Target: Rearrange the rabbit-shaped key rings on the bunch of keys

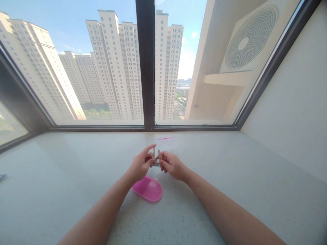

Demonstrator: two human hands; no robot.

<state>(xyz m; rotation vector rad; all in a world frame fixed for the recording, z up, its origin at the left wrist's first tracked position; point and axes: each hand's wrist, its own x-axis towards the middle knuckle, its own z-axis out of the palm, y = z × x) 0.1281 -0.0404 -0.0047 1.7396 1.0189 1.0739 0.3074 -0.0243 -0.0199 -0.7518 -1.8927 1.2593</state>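
My left hand [142, 164] and my right hand [171, 164] meet above a pale speckled window ledge [230, 190]. Each hand pinches a small tan upright piece [156, 153]; the two pieces stand side by side between my fingertips, with something dark and small just below them. I cannot make out what the pieces are. A pink oval dish [149, 189] lies on the ledge just under my left wrist. A thin pink strip [167, 138] lies farther back near the window.
A large window with a dark centre post [146, 64] shows tall apartment towers and an outdoor fan unit [249, 39]. A white wall [296, 102] rises on the right. A small dark object [2, 177] sits at the ledge's far left edge.
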